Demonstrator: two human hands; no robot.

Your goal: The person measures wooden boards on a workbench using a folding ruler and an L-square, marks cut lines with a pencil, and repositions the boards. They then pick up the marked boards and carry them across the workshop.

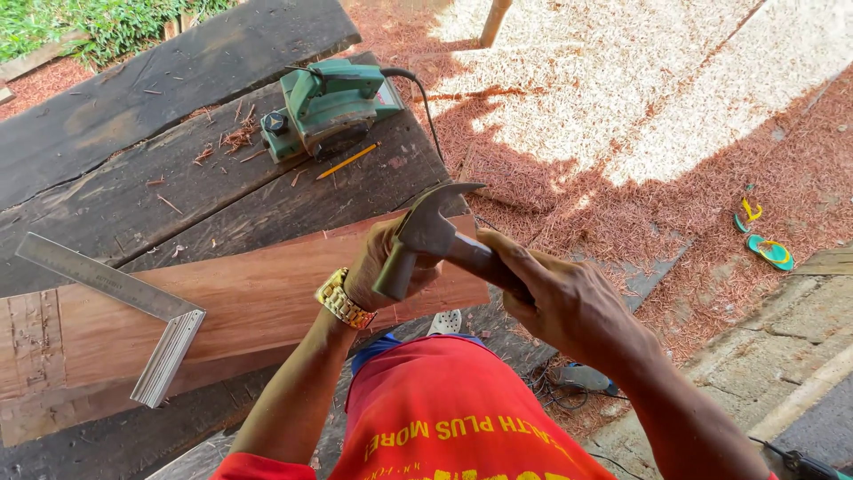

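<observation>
Right hand [569,302] grips the claw hammer [431,236] handle, left hand [386,262] cupped around its head; best steadied over the reddish plank [249,302].

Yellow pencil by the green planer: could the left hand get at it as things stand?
Probably yes: the pencil lies uncovered on the dark plank, bare board between, but the left hand touches the hammer head.

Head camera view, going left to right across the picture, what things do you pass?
Metal try square → green electric planer → gold wristwatch on the left hand → claw hammer → right hand → pair of flip-flops on the sawdust.
</observation>
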